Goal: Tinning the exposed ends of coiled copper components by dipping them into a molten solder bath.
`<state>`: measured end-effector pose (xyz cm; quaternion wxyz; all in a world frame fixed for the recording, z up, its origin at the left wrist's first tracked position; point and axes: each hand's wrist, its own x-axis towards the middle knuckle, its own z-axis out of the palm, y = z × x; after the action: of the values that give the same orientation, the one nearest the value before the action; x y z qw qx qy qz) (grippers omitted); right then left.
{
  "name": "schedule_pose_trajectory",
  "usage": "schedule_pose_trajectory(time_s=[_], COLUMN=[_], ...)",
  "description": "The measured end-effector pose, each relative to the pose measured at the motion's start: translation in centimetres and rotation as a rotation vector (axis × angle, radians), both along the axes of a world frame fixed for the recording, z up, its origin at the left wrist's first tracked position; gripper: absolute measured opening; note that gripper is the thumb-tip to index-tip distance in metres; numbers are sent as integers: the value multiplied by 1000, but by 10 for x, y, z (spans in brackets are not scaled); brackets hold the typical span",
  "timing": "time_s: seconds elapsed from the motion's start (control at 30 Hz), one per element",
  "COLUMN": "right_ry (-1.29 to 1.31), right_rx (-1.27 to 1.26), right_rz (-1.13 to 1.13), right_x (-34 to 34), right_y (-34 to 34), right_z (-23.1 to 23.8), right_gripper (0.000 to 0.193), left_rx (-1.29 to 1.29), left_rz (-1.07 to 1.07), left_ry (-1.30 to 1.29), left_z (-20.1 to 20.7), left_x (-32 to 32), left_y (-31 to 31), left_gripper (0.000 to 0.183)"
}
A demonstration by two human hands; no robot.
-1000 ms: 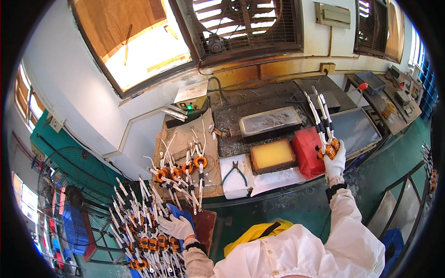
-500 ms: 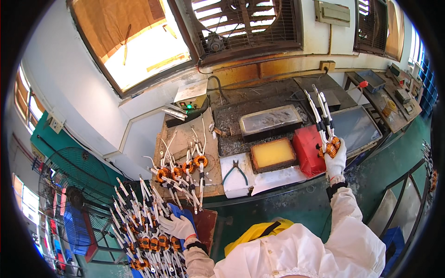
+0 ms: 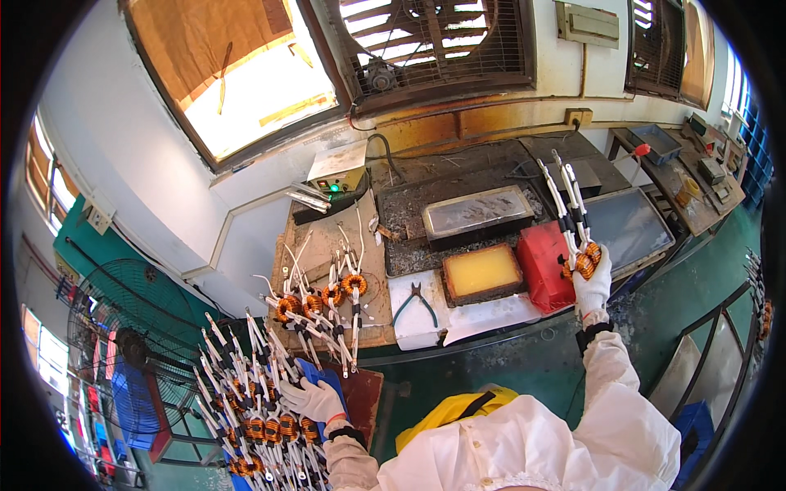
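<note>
My right hand (image 3: 593, 288), in a white glove, is closed around copper-wound ring coils (image 3: 586, 262). Their white-sleeved leads (image 3: 565, 196) point up and away, above the red box (image 3: 544, 266). At the lower left my gloved left hand (image 3: 315, 401) lies with its fingers stretched out against a dense pile of similar coils (image 3: 270, 430), beside the edge of a blue tray (image 3: 334, 389). More coils (image 3: 330, 295) with bent leads rest on the brown board of the bench (image 3: 286, 245).
Cutting pliers (image 3: 416, 304) lie on white sheet. Behind them stand a yellow-filled rectangular tray (image 3: 483, 272) and a silvery-surfaced pot (image 3: 479, 214). A control box (image 3: 337, 164) with a green light sits at the back left. A caged fan (image 3: 131, 348) stands left; a shallow metal tank (image 3: 626, 225) is at right.
</note>
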<state>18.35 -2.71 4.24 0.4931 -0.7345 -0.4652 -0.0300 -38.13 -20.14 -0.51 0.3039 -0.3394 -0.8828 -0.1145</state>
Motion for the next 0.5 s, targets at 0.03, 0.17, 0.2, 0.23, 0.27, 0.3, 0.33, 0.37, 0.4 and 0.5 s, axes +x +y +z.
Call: schedule_pose_trajectory(time_s=[0.03, 0.17, 0.2, 0.23, 0.27, 0.3, 0.33, 0.37, 0.4, 0.5], right_ry=[0, 9, 5, 4, 1, -2, -2, 0, 2, -18], right_rx=[0, -19, -25, -26, -18, -10, -10, -13, -15, -2], right_rz=[1, -7, -17, -17, -20, -23, -23, -14, -5, -5], right_x=[-1, -2, -2, -2, -2, -3, -3, -3, -3, -2], right_y=[0, 0, 0, 0, 0, 0, 0, -1, -1, -1], right_z=[1, 3, 3, 3, 2, 2, 3, 3, 3, 2], right_gripper=[74, 74, 73, 73, 73, 73, 73, 74, 74, 74], left_rx=[-17, -18, -16, -14, -15, -12, -9, -9, -10, -9], left_rz=[6, 7, 1, -5, -5, -7, -10, -9, -6, -5], left_ry=[-5, -5, 3, 11, 11, 9, 8, 7, 6, 5], left_z=[-1, 0, 1, 1, 1, 1, 2, 2, 2, 2], left_x=[-1, 0, 0, 0, 0, 0, 0, 1, 1, 1], left_y=[0, 0, 0, 0, 0, 0, 0, 0, 0, 0], left_gripper=[37, 37, 37, 37, 37, 38, 38, 38, 38, 37])
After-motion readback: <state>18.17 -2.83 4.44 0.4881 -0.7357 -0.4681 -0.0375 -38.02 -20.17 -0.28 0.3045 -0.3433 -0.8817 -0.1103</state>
